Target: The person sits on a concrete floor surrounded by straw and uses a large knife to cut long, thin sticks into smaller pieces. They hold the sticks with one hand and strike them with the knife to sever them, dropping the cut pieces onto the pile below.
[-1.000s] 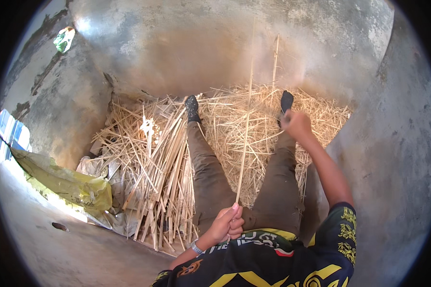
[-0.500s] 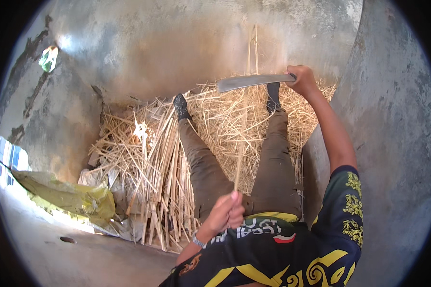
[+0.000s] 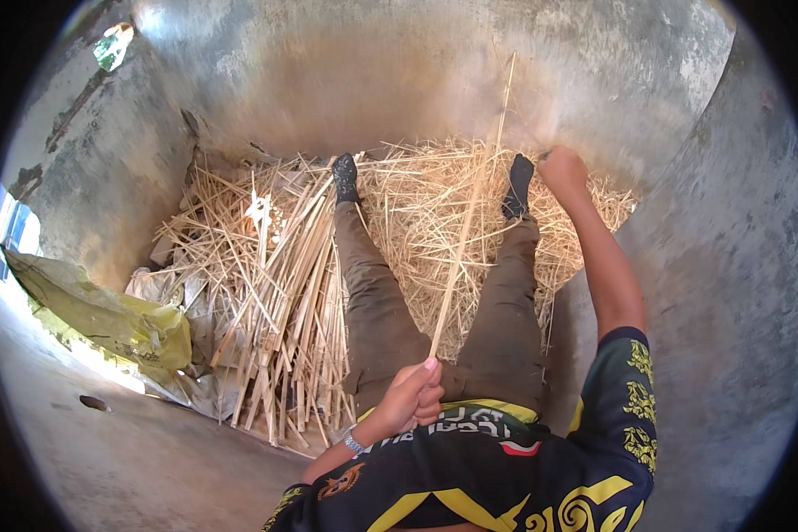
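Observation:
My left hand [image 3: 410, 399] is closed in front of my lap, gripping the lower end of a long thin bamboo strip [image 3: 459, 253]. The strip slants up and away between my legs, and its far end reaches the wall. Off to the right my right hand [image 3: 564, 170] is raised beside my right foot, its fingers wrapped round the handle of a machete [image 3: 544, 154]. Only a dark bit by the fist shows; the blade is edge-on or too smeared to make out. Beneath the strip lies a heap of pale shavings [image 3: 417, 230].
Left of my legs [image 3: 377, 293] many split bamboo strips [image 3: 284, 337] lie piled. A yellowish-green plastic sack [image 3: 142, 332] sits at the left by a bright opening. Worn concrete walls [image 3: 328, 80] enclose the far side and the right.
The machete's broad blade, plain to see earlier across the strip, no longer shows clearly. My right hand sits slightly lower in the view. The strip's far end has swung right.

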The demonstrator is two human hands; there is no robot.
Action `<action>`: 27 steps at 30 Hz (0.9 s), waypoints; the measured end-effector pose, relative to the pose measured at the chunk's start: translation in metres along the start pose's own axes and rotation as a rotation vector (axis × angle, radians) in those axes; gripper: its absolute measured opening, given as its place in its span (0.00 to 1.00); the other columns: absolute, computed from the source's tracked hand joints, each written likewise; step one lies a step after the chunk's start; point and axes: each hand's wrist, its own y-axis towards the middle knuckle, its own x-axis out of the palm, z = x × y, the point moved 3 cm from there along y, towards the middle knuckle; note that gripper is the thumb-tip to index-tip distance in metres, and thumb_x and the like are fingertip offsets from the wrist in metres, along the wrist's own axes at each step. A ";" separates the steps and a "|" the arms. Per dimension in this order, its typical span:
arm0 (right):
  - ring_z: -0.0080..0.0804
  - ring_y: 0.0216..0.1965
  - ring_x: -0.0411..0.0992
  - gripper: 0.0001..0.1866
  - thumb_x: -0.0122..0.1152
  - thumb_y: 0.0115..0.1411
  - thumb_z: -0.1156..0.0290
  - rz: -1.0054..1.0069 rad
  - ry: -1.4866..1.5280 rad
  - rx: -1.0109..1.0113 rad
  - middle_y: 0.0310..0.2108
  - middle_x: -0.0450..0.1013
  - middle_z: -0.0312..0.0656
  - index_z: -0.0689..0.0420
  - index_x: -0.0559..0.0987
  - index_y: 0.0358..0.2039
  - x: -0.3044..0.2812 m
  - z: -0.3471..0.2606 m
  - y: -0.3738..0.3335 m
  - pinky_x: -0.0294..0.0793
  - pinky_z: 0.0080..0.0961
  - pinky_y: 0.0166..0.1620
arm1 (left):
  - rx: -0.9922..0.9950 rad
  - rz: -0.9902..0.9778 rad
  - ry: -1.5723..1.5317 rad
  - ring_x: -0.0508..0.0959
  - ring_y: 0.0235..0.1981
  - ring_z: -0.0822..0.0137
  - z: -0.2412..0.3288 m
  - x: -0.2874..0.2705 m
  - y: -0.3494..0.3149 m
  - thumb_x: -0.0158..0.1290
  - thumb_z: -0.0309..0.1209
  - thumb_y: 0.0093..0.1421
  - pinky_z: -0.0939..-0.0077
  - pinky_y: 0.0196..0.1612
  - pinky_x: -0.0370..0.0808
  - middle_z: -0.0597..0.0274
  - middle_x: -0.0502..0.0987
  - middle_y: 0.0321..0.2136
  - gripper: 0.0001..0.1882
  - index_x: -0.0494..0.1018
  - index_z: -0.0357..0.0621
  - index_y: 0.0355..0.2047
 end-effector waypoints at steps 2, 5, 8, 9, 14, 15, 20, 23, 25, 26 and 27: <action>0.45 0.27 0.80 0.14 0.61 0.59 0.60 0.145 0.002 0.058 0.26 0.80 0.50 0.58 0.85 0.31 -0.001 0.027 0.019 0.78 0.41 0.33 | 0.007 -0.028 0.018 0.46 0.11 0.80 0.007 0.001 0.004 0.35 0.51 0.76 0.81 0.15 0.45 0.77 0.48 0.13 0.23 0.55 0.54 0.25; 0.44 0.24 0.79 0.12 0.62 0.57 0.61 0.070 0.188 -0.197 0.23 0.80 0.48 0.56 0.85 0.31 0.007 0.005 -0.018 0.78 0.41 0.33 | 0.050 -0.102 -0.090 0.45 0.11 0.80 0.011 -0.010 0.008 0.33 0.52 0.76 0.80 0.15 0.45 0.77 0.48 0.13 0.24 0.55 0.54 0.25; 0.42 0.23 0.78 0.11 0.63 0.55 0.61 0.043 0.209 -0.614 0.22 0.79 0.47 0.54 0.85 0.31 0.001 -0.018 -0.064 0.78 0.41 0.33 | 0.072 -0.106 -0.141 0.45 0.11 0.80 0.014 -0.014 0.011 0.33 0.53 0.76 0.79 0.15 0.44 0.77 0.47 0.13 0.24 0.55 0.54 0.26; 0.43 0.23 0.78 0.11 0.63 0.55 0.61 0.057 0.221 -0.638 0.22 0.79 0.47 0.54 0.85 0.31 0.001 -0.015 -0.065 0.78 0.41 0.33 | 0.047 -0.104 -0.148 0.45 0.11 0.80 0.010 -0.018 0.011 0.32 0.53 0.76 0.79 0.14 0.44 0.77 0.47 0.13 0.24 0.55 0.54 0.26; 0.47 0.24 0.78 0.12 0.62 0.55 0.60 0.210 0.143 -0.068 0.22 0.79 0.47 0.56 0.85 0.29 0.007 0.030 -0.012 0.78 0.42 0.33 | -0.077 -0.150 -0.092 0.45 0.11 0.80 0.003 -0.014 0.011 0.33 0.53 0.76 0.79 0.15 0.44 0.77 0.47 0.13 0.24 0.56 0.53 0.26; 0.47 0.24 0.78 0.13 0.62 0.56 0.60 0.268 0.078 0.047 0.22 0.79 0.47 0.56 0.85 0.29 0.009 0.042 0.000 0.77 0.42 0.33 | -0.084 -0.158 -0.076 0.45 0.11 0.80 0.005 -0.011 0.014 0.33 0.53 0.76 0.79 0.15 0.44 0.77 0.47 0.13 0.24 0.56 0.53 0.26; 0.46 0.24 0.78 0.10 0.66 0.54 0.62 0.279 0.318 -0.019 0.21 0.78 0.45 0.55 0.84 0.30 0.001 0.020 -0.027 0.76 0.41 0.32 | -0.038 -0.164 -0.041 0.47 0.12 0.80 0.008 -0.008 0.023 0.34 0.51 0.77 0.80 0.16 0.46 0.77 0.49 0.14 0.23 0.56 0.53 0.27; 0.42 0.22 0.77 0.05 0.69 0.51 0.65 0.261 0.369 -0.364 0.19 0.77 0.41 0.51 0.82 0.26 0.002 -0.009 -0.080 0.74 0.36 0.30 | -0.020 -0.111 -0.056 0.46 0.12 0.80 0.014 -0.007 0.027 0.33 0.51 0.77 0.79 0.16 0.45 0.76 0.48 0.14 0.23 0.56 0.53 0.26; 0.38 0.21 0.76 0.05 0.71 0.49 0.68 0.253 0.305 -0.651 0.18 0.76 0.37 0.47 0.81 0.23 -0.001 -0.023 -0.103 0.71 0.32 0.29 | -0.045 -0.071 -0.033 0.46 0.12 0.80 0.011 -0.010 0.024 0.33 0.51 0.77 0.79 0.16 0.45 0.76 0.48 0.14 0.23 0.56 0.53 0.26; 0.38 0.20 0.76 0.05 0.70 0.50 0.67 0.252 0.272 -0.668 0.18 0.76 0.37 0.47 0.80 0.22 -0.003 -0.026 -0.103 0.70 0.31 0.28 | -0.053 -0.050 -0.019 0.46 0.12 0.80 0.010 -0.012 0.022 0.33 0.51 0.77 0.79 0.16 0.45 0.76 0.48 0.14 0.23 0.56 0.52 0.26; 0.37 0.20 0.76 0.05 0.69 0.51 0.66 0.251 0.239 -0.685 0.18 0.76 0.36 0.46 0.80 0.22 -0.006 -0.027 -0.101 0.68 0.29 0.28 | -0.063 -0.029 -0.017 0.46 0.12 0.80 0.007 -0.015 0.020 0.33 0.51 0.77 0.79 0.15 0.45 0.76 0.48 0.14 0.23 0.57 0.52 0.27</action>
